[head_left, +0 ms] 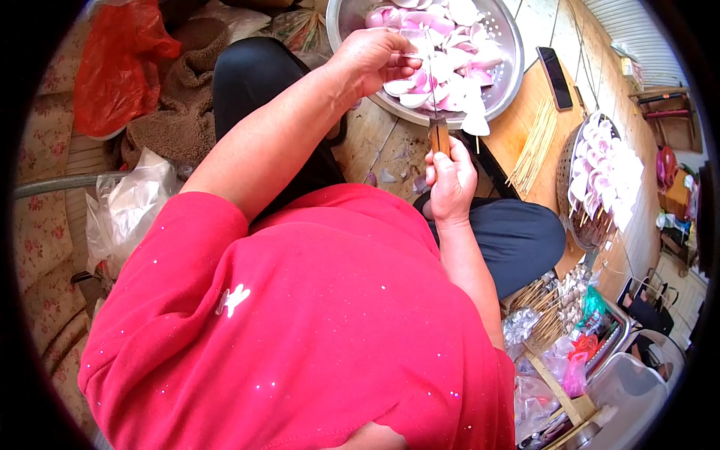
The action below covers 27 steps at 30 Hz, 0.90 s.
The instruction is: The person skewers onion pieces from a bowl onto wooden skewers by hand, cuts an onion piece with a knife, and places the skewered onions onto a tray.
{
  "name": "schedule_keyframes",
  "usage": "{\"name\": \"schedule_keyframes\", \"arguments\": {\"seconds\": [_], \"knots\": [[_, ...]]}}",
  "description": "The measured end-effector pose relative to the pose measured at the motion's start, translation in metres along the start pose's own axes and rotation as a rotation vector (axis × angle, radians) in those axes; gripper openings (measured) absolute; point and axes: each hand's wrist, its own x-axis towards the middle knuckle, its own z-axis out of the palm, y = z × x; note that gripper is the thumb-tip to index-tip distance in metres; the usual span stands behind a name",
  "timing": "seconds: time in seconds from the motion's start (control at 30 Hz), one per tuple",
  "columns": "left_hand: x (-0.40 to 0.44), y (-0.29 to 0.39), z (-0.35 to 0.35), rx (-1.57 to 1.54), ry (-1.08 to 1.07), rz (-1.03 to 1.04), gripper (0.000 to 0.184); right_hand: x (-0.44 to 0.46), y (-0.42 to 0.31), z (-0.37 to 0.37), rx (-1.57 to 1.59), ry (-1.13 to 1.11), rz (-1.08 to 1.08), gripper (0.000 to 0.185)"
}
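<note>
In my right hand [454, 180] is a knife [439, 136] by its wooden handle, with the thin blade pointing up over the bowl. My left hand [379, 60] is closed with fingers pinched by the bowl's left side, at a pale onion piece [411, 36] near the blade. Beneath both hands stands a metal perforated bowl [511, 82] filled with pink and white onion pieces [450, 64]. One white onion piece [475, 116] overhangs the near rim, with a skewer tip poking out below it.
Right of the bowl, a wooden board [517, 112] carries a phone [553, 79] and loose bamboo skewers [534, 146]. A basket [568, 176] holds skewered onion pieces [600, 169]. More skewers [551, 311] and a plastic bin [626, 390] sit lower right. A red bag [124, 64] lies left.
</note>
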Motion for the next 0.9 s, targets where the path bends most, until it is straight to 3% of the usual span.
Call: {"name": "schedule_keyframes", "arguments": {"seconds": [0.33, 0.43, 0.53, 0.6, 0.77, 0.9], "knots": [[-0.007, -0.003, 0.000, 0.074, -0.102, -0.221, 0.007, 0.003, 0.000, -0.003, 0.061, 0.013, 0.026, 0.030], [-0.006, -0.010, -0.005, 0.090, -0.363, -0.348, 0.005, 0.011, -0.002, -0.003, 0.072, 0.046, 0.088, 0.026], [-0.018, -0.013, 0.001, 0.154, -0.333, -0.374, 0.005, 0.021, -0.007, -0.001, 0.028, 0.055, 0.112, 0.025], [-0.017, -0.013, 0.001, 0.128, -0.338, -0.350, 0.005, 0.024, -0.014, 0.003, 0.045, 0.052, 0.109, 0.024], [-0.014, -0.012, 0.003, 0.090, -0.074, -0.158, 0.002, 0.027, -0.020, 0.003, 0.161, 0.105, 0.066, 0.027], [-0.014, -0.011, 0.003, 0.086, -0.113, -0.105, 0.006, 0.030, -0.018, -0.018, 0.035, 0.302, -0.087, 0.028]]}}
